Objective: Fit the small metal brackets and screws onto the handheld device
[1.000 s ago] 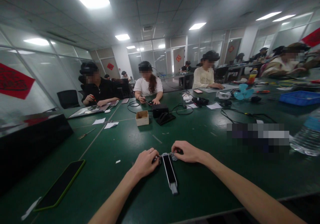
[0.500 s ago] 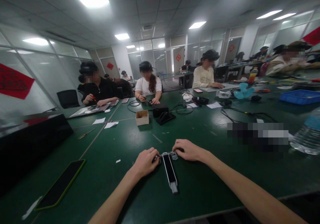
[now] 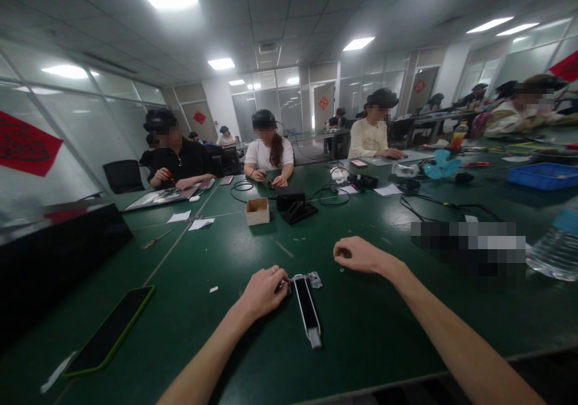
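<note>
A slim device (image 3: 307,309) with a black face, a pale frame and a grey tip lies on the green table. Metal bracket pieces stick out at both sides of its far end; the right metal bracket (image 3: 315,280) is uncovered. My left hand (image 3: 265,292) has its fingers closed at the left side of that end, largely covering the metal there. To the right of the device, my right hand (image 3: 363,256) is apart from it, fingers curled together. Whatever the fingertips hold, if anything, is hidden. Just below them shows a tiny pale ring (image 3: 342,269).
A phone in a green case (image 3: 111,331) lies at left, below a screwdriver (image 3: 157,239). Ahead stand a small open box (image 3: 257,212) and a black stand (image 3: 295,206). At right are cables, a water bottle (image 3: 555,242) and a blue tray (image 3: 542,176). People sit opposite.
My right hand has come off the right metal bracket and moved to the right, uncovering the bracket and the tiny ring. My left hand and the device have stayed in place.
</note>
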The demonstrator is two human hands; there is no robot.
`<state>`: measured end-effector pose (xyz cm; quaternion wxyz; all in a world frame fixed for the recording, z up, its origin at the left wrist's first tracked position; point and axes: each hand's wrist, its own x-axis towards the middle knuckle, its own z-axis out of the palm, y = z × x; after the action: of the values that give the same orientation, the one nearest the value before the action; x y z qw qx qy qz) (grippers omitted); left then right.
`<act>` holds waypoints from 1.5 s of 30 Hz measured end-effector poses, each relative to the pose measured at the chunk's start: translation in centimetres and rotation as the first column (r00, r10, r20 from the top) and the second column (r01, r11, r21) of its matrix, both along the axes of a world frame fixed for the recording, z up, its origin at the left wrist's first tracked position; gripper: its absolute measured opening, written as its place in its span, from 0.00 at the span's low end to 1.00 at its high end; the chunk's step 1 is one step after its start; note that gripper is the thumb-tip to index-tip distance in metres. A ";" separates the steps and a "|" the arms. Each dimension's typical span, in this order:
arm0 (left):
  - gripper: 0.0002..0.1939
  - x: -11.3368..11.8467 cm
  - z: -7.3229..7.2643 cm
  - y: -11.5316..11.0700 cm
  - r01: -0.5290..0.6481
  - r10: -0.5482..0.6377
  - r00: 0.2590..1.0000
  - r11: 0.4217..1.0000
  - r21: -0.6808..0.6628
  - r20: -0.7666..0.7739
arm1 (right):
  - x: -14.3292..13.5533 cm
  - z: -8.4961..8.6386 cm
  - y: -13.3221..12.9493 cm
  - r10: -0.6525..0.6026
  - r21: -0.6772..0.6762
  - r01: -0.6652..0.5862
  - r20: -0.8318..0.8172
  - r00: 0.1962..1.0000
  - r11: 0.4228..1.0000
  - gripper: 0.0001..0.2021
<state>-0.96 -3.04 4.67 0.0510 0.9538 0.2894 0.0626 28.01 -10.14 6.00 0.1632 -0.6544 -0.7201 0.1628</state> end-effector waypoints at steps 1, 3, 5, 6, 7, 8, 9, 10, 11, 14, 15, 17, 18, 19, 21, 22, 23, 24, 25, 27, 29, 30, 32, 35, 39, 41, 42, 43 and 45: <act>0.08 0.0 -0.1 0.0 0.003 -0.003 1.000 1.000 0.003 0.003 | 0.1 -0.1 0.0 -0.013 -0.083 0.012 -0.010 1.000 0.996 0.11; 0.07 0.0 -0.3 0.2 0.005 -0.005 1.000 1.000 0.012 0.003 | 0.3 -0.2 0.0 -0.035 -0.219 0.029 -0.022 0.999 0.975 0.11; 0.07 0.0 -0.5 0.3 0.002 -0.002 1.000 1.000 0.017 0.001 | 0.3 -0.4 0.1 -0.039 -0.265 0.031 -0.027 0.999 0.964 0.09; 0.07 0.0 -0.6 0.4 -0.001 0.001 1.000 1.000 0.017 0.002 | 0.2 -0.4 0.1 -0.034 -0.261 0.026 -0.026 0.999 0.965 0.08; 0.07 0.0 -0.7 0.4 -0.005 0.005 1.000 1.000 0.018 0.007 | 0.1 -0.5 0.1 -0.028 -0.248 0.022 -0.021 0.999 0.968 0.08; 0.07 -0.1 -0.8 0.4 -0.008 0.008 1.000 1.000 0.017 0.014 | 0.0 -0.5 0.2 -0.024 -0.233 0.020 -0.012 1.000 0.972 0.07; 0.07 -0.1 -0.8 0.5 -0.010 0.010 1.000 1.000 0.015 0.023 | -0.2 -0.5 0.2 -0.022 -0.220 0.020 -0.008 1.000 0.975 0.07; 0.07 -0.1 -0.8 0.5 -0.012 0.012 0.999 1.000 0.012 0.032 | -0.4 -0.6 0.2 -0.025 -0.211 0.021 -0.013 1.000 0.977 0.07; 0.08 -0.1 -0.8 0.4 -0.013 0.013 0.999 1.000 0.009 0.040 | -0.7 -0.6 0.2 -0.031 -0.205 0.025 -0.027 0.999 0.978 0.08; 0.09 -0.2 -0.7 0.3 -0.021 0.021 0.998 1.000 0.005 0.053 | -1.6 -0.7 0.3 -0.029 -0.194 0.012 -0.087 0.996 0.981 0.09; 0.09 -0.1 -0.6 0.3 -0.024 0.024 0.998 1.000 0.006 0.058 | -1.9 -0.7 0.3 -0.022 -0.184 0.003 -0.098 0.995 0.983 0.08; 0.09 -0.1 -0.5 0.2 -0.029 0.028 0.997 1.000 0.009 0.069 | -2.5 -0.6 0.3 -0.006 -0.171 -0.011 -0.099 0.995 0.985 0.07; 0.09 -0.1 -0.5 0.2 -0.030 0.029 0.997 1.000 0.007 0.072 | -2.8 -0.6 0.2 -0.001 -0.175 -0.016 -0.098 0.995 0.984 0.07; 0.09 -0.1 -0.4 0.1 -0.031 0.030 0.997 1.000 0.005 0.074 | -3.1 -0.6 0.2 0.000 -0.186 -0.019 -0.097 0.995 0.982 0.07; 0.09 0.0 -0.2 0.0 -0.035 0.034 0.997 0.999 0.005 0.072 | -3.4 -0.6 0.1 0.008 -0.202 -0.027 -0.093 0.996 0.979 0.07; 0.09 0.0 -0.2 0.0 -0.038 0.037 0.997 0.999 0.008 0.069 | -3.6 -0.6 0.1 0.017 -0.193 -0.034 -0.088 0.996 0.981 0.07; 0.09 0.0 -0.1 -0.1 -0.040 0.039 0.997 0.999 0.014 0.066 | -3.6 -0.6 0.1 0.028 -0.172 -0.041 -0.078 0.997 0.984 0.06; 0.09 0.1 -0.1 -0.1 -0.042 0.040 0.997 0.999 0.021 0.064 | -3.6 -0.7 0.1 0.040 -0.146 -0.049 -0.067 0.997 0.988 0.05; 0.09 0.1 0.0 -0.1 -0.041 0.040 0.997 0.999 0.027 0.064 | -3.6 -0.7 0.2 0.050 -0.122 -0.056 -0.054 0.997 0.991 0.05; 0.09 0.0 -0.1 -0.1 -0.033 0.031 0.997 0.999 0.035 0.069 | -3.6 -0.8 0.2 0.057 -0.099 -0.060 -0.034 0.998 0.993 0.04; 0.09 0.0 -0.2 -0.1 -0.022 0.019 0.996 0.999 0.038 0.083 | -3.6 -0.9 0.3 0.051 -0.091 -0.053 -0.022 0.998 0.994 0.04; 0.09 0.0 -0.3 0.0 -0.019 0.015 0.996 0.999 0.039 0.093 | -3.6 -1.0 0.3 0.056 -0.071 -0.057 -0.020 0.998 0.996 0.04; 0.09 0.0 -0.4 0.0 -0.010 0.005 0.993 0.999 0.046 0.118 | -3.7 -1.2 0.4 0.085 0.018 -0.085 -0.027 0.996 0.996 0.04; 0.08 0.0 -0.6 0.0 0.024 -0.037 0.986 0.997 0.079 0.163 | -4.3 -1.5 0.5 0.146 0.195 -0.130 -0.069 0.987 0.972 0.05; 0.08 0.1 -0.9 -0.2 0.133 -0.171 0.956 0.976 0.170 0.237 | -6.1 -1.8 0.3 0.229 0.349 -0.162 -0.160 0.960 0.923 0.04; 0.07 0.2 -1.1 -0.3 0.180 -0.235 0.935 0.959 0.218 0.264 | -7.2 -2.1 -0.1 0.269 0.381 -0.167 -0.231 0.935 0.909 0.04; 0.06 0.2 -1.2 -0.3 0.199 -0.262 0.926 0.950 0.240 0.272 | -7.8 -2.2 -0.2 0.284 0.390 -0.166 -0.268 0.921 0.906 0.04; 0.06 0.2 -1.2 -0.3 0.214 -0.285 0.918 0.942 0.260 0.277 | -8.4 -2.3 -0.4 0.294 0.396 -0.162 -0.300 0.908 0.904 0.04; 0.04 0.2 -1.3 -0.3 0.231 -0.318 0.903 0.926 0.299 0.288 | -9.2 -2.5 -0.6 0.300 0.398 -0.148 -0.351 0.887 0.905 0.04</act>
<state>-0.78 -3.32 3.32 -0.0171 0.9593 0.1277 0.2513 18.84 -10.70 3.51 0.4051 -0.4763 -0.7599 0.1778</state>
